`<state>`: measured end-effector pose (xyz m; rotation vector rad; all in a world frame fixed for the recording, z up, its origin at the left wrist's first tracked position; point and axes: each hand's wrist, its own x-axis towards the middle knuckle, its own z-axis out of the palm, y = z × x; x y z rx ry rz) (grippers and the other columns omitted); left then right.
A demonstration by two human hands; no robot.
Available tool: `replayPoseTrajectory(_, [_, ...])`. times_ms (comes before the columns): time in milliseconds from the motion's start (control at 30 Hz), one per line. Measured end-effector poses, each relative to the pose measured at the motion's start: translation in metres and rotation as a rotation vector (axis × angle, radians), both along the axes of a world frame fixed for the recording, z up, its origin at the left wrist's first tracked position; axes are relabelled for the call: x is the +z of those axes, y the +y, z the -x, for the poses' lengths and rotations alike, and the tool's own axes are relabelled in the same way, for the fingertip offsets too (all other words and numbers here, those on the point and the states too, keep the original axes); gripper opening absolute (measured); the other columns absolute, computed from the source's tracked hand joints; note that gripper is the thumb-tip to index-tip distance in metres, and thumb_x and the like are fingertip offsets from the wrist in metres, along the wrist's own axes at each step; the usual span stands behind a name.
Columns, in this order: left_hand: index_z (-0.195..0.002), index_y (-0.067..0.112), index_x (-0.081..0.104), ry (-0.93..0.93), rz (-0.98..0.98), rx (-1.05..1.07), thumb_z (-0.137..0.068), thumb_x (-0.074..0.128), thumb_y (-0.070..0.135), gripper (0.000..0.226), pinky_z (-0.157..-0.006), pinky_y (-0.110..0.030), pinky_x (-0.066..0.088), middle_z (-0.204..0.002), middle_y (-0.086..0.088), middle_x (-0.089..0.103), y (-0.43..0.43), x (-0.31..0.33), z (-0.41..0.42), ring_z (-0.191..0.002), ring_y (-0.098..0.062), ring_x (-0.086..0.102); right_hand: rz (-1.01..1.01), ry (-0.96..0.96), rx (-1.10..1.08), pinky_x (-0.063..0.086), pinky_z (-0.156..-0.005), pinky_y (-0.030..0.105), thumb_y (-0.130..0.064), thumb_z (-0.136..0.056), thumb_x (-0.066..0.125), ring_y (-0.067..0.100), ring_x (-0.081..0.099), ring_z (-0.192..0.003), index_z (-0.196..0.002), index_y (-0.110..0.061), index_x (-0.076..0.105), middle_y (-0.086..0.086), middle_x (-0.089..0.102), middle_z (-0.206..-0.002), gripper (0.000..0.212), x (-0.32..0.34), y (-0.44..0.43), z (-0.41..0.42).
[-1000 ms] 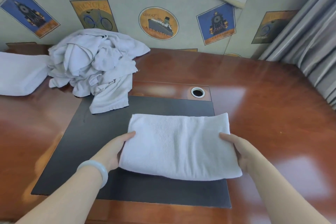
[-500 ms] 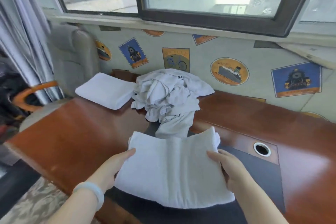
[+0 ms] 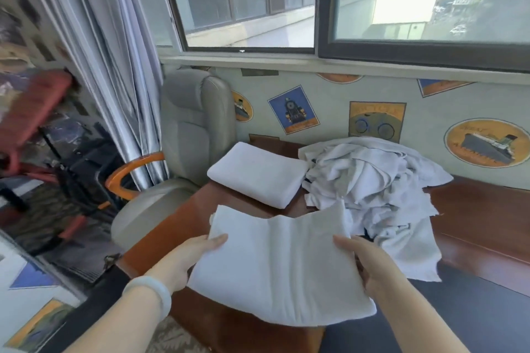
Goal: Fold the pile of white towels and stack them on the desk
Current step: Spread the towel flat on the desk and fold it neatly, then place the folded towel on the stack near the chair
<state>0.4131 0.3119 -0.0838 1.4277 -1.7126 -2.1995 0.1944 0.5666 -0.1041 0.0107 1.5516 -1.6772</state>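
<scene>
two towels folded, one stacked and one in hand; a heap left to do.
the left hand [image 3: 186,261] and the right hand [image 3: 372,266] each grip a short edge of the folded white towel [image 3: 281,269], thumbs on top, other fingers hidden beneath; it hangs above the near left corner of the desk [image 3: 473,209], sagging in the middle. one folded towel [image 3: 258,178] lies at the desk's far left corner, just beside the crumpled towel pile [image 3: 372,178], piece count unclear. judged: early to mid task; held towel looks bound for the folded one. writing: the wallpaper's ship print [image 3: 486,143] and bicycle print [image 3: 376,120] carry lettering, too blurred to read.
</scene>
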Motion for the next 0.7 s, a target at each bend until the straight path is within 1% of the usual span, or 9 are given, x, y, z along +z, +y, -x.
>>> replayPoseTrajectory(67, [-0.12, 0.013, 0.068, -0.012, 0.034, -0.043, -0.083, 0.078, 0.034, 0.044, -0.097, -0.051, 0.052, -0.112, -0.011, 0.073, -0.037, 0.001, -0.007, -0.102, -0.031, 0.071, -0.007, -0.019, -0.018, 0.056, -0.077, 0.043, -0.015, -0.087, 0.071, 0.033, 0.072, -0.089, -0.102, -0.008, 0.073, 0.012, 0.076, -0.092, 0.017, -0.008, -0.033, -0.012])
replayPoseTrajectory(133, [-0.121, 0.014, 0.067, -0.031, 0.053, -0.043, -0.083, 0.077, 0.031, 0.042, -0.098, -0.051, 0.051, -0.11, -0.011, 0.074, -0.073, -0.001, -0.01, -0.101, -0.031, 0.071, -0.011, -0.049, -0.042, 0.055, -0.088, 0.047, -0.016, -0.085, 0.073, 0.034, 0.071, -0.094, -0.104, -0.01, 0.073, 0.011, 0.076, -0.095, 0.02, -0.019, -0.064, -0.021])
replayPoseTrajectory(167, [-0.121, 0.015, 0.067, -0.033, 0.056, -0.041, -0.083, 0.078, 0.03, 0.042, -0.097, -0.051, 0.051, -0.109, -0.011, 0.074, -0.089, -0.001, -0.01, -0.1, -0.031, 0.071, -0.009, -0.062, -0.051, 0.054, -0.09, 0.048, -0.016, -0.084, 0.073, 0.034, 0.07, -0.095, -0.105, -0.011, 0.073, 0.011, 0.076, -0.095, 0.021, -0.023, -0.078, -0.024])
replayPoseTrajectory(267, [-0.122, 0.019, 0.066, -0.074, 0.077, -0.055, -0.077, 0.081, 0.035, 0.05, -0.097, -0.051, 0.051, -0.11, -0.009, 0.074, -0.132, -0.006, -0.005, -0.101, -0.031, 0.071, 0.006, -0.106, -0.083, 0.054, -0.087, 0.045, -0.013, -0.085, 0.072, 0.033, 0.07, -0.094, -0.102, -0.011, 0.073, 0.011, 0.077, -0.093, 0.017, -0.036, -0.117, -0.029])
replayPoseTrajectory(300, [-0.122, 0.02, 0.066, -0.088, 0.098, -0.052, -0.077, 0.081, 0.036, 0.051, -0.098, -0.052, 0.051, -0.11, -0.008, 0.074, -0.143, -0.006, -0.002, -0.101, -0.03, 0.071, 0.003, -0.122, -0.088, 0.054, -0.089, 0.046, -0.014, -0.085, 0.071, 0.033, 0.07, -0.095, -0.101, -0.011, 0.073, 0.01, 0.077, -0.092, 0.016, -0.039, -0.129, -0.029])
replayPoseTrajectory(400, [-0.123, 0.019, 0.067, -0.108, 0.121, -0.052, -0.084, 0.075, 0.034, 0.042, -0.098, -0.052, 0.05, -0.109, -0.008, 0.074, -0.18, -0.005, 0.006, -0.101, -0.03, 0.071, 0.024, -0.166, -0.096, 0.05, -0.098, 0.048, -0.017, -0.085, 0.071, 0.03, 0.069, -0.098, -0.101, -0.015, 0.074, 0.008, 0.077, -0.096, 0.017, -0.05, -0.16, -0.029])
replayPoseTrajectory(467, [-0.124, 0.019, 0.066, -0.111, 0.118, -0.065, -0.086, 0.073, 0.033, 0.041, -0.1, -0.054, 0.049, -0.112, -0.01, 0.073, -0.204, -0.005, 0.012, -0.103, -0.032, 0.07, 0.032, -0.197, -0.132, 0.048, -0.101, 0.049, -0.018, -0.084, 0.072, 0.029, 0.068, -0.101, -0.103, -0.017, 0.075, 0.006, 0.076, -0.098, 0.019, -0.06, -0.175, -0.03])
replayPoseTrajectory(633, [-0.126, 0.018, 0.064, -0.093, 0.04, -0.172, -0.088, 0.07, 0.028, 0.039, -0.1, -0.054, 0.048, -0.119, -0.013, 0.07, -0.269, -0.015, 0.033, -0.109, -0.035, 0.068, 0.056, -0.311, -0.217, 0.05, -0.097, 0.049, -0.018, -0.088, 0.069, 0.032, 0.068, -0.103, -0.107, -0.014, 0.072, 0.01, 0.075, -0.103, 0.02, -0.08, -0.198, -0.038])
replayPoseTrajectory(700, [-0.125, 0.015, 0.064, -0.103, 0.019, -0.23, -0.088, 0.069, 0.027, 0.039, -0.1, -0.054, 0.048, -0.12, -0.013, 0.07, -0.293, -0.033, 0.04, -0.11, -0.035, 0.067, 0.018, -0.316, -0.231, 0.051, -0.094, 0.048, -0.018, -0.091, 0.067, 0.033, 0.068, -0.103, -0.107, -0.011, 0.071, 0.012, 0.075, -0.102, 0.018, -0.096, -0.204, -0.043])
